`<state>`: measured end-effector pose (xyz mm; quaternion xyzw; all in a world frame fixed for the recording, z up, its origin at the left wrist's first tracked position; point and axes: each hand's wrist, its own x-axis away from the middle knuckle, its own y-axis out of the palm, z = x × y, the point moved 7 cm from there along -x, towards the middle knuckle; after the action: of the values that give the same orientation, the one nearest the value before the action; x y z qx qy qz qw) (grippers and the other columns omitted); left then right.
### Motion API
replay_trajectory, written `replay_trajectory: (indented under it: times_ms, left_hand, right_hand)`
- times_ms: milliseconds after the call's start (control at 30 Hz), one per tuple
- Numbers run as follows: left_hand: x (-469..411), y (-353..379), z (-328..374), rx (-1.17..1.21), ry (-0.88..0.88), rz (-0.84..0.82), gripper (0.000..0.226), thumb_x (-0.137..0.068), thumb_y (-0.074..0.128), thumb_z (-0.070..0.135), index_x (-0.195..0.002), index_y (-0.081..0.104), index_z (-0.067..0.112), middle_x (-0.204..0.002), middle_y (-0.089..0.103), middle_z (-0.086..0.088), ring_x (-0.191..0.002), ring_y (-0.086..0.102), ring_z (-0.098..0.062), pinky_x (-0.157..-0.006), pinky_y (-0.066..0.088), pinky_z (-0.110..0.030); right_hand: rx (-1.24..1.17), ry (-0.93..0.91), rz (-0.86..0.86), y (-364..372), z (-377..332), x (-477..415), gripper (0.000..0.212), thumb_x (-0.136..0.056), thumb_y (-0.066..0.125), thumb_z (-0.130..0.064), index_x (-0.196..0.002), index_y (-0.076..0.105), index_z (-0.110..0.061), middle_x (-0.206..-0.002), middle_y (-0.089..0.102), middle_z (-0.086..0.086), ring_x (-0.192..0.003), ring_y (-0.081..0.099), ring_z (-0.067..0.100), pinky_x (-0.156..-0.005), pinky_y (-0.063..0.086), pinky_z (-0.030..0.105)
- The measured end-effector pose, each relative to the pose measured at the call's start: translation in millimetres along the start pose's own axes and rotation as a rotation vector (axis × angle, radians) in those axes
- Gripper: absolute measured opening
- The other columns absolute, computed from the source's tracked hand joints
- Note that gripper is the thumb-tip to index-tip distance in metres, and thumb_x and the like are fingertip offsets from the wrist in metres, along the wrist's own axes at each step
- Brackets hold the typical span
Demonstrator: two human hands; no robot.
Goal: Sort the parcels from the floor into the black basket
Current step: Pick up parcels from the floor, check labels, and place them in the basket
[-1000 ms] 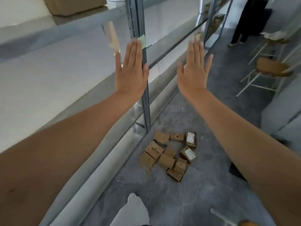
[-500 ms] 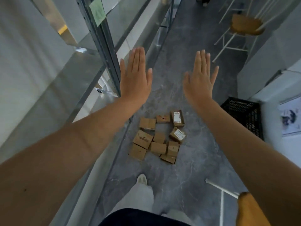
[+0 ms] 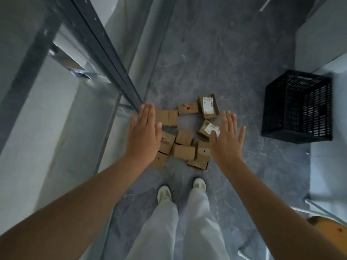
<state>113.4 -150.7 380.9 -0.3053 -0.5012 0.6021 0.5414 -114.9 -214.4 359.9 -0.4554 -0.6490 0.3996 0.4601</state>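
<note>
A person is standing over a loose cluster of small cardboard parcels [image 3: 185, 136] lying on the grey marbled floor [image 3: 216, 59], just ahead of their two pale shoes [image 3: 164, 193]. The left hand [image 3: 143, 136] is hanging flat and wide open, fingers together, holding nothing, over the left edge of the cluster; the right hand [image 3: 226, 140] is also spread wide and empty, over its right edge. The black basket [image 3: 297, 106] is sitting on the floor to the right, well apart from the pile, beside a pale wall; its inside is too dark to say whether anything is lying in it. By the look of it the sorting is barely starting, with every visible parcel still on the floor. The boxes are leaning on and overlapping each other, so pulling one from the middle is likely to be tipping or scattering its neighbours. Grabbing several at once with open palms is risking a drop on the carry across to the basket. The metal shelving upright [image 3: 105, 53] is standing close to the left hand, so a hasty reach for the leftmost boxes could be knocking knuckles against it.
</note>
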Motion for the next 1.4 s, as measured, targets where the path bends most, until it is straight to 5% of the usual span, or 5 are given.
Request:
replay_trajectory:
  times_ms: [300,500,867,1067,1400]
  left_hand:
    - [-4.1,249.3,-78.8,0.194,-0.179,-0.317,0.049,-0.105,0.037,0.02,-0.149,0.03,-0.001,-0.152,0.038,-0.017,-0.143,0.032,-0.031,-0.118,0.025,-0.045]
    - [-29.4,401.0,-96.0,0.506,-0.63,-0.515,0.035,-0.105,0.033,0.017,-0.138,0.043,0.012,-0.081,0.041,0.006,-0.072,0.042,-0.011,-0.062,0.034,-0.024]
    - [-63.5,548.7,-106.6,0.907,-0.924,-0.557,0.044,-0.098,0.035,0.022,-0.138,0.05,0.013,-0.141,0.052,-0.011,-0.125,0.051,-0.028,-0.109,0.04,-0.044]
    - [-48.8,493.5,-81.2,1.045,-1.016,-0.472,0.023,-0.1,0.038,0.014,-0.113,0.057,0.019,-0.117,0.059,-0.005,-0.108,0.056,-0.027,-0.098,0.042,-0.038]
    - [-55.4,187.9,-33.1,1.113,-0.851,0.102,0.026,-0.099,0.047,0.033,-0.121,0.056,0.022,-0.119,0.059,-0.003,-0.099,0.056,-0.015,-0.083,0.044,-0.031]
  right_hand:
    - [-0.054,0.076,-0.291,234.4,94.4,-34.7,0.059,-0.102,0.037,-0.022,-0.156,0.017,-0.008,-0.163,0.016,0.009,-0.151,0.011,0.021,-0.122,0.014,0.043]
    - [-0.216,0.157,-0.481,372.7,126.1,-65.0,0.048,-0.1,0.043,-0.013,-0.146,0.033,-0.006,-0.151,0.033,0.013,-0.128,0.044,0.032,-0.097,0.038,0.036]
    - [-0.395,0.416,-0.609,475.3,151.9,-113.0,0.045,-0.095,0.043,-0.012,-0.139,0.038,-0.001,-0.123,0.049,0.014,-0.103,0.051,0.028,-0.087,0.044,0.039]
    - [-0.626,0.591,-0.624,439.7,137.6,-107.8,0.058,-0.096,0.043,-0.021,-0.152,0.03,-0.011,-0.153,0.035,0.012,-0.134,0.041,0.034,-0.112,0.035,0.051]
    - [-0.849,0.523,-0.494,183.6,36.3,-111.0,0.034,-0.102,0.043,-0.03,-0.081,0.059,-0.009,-0.091,0.064,0.015,-0.099,0.064,0.034,-0.097,0.049,0.055]
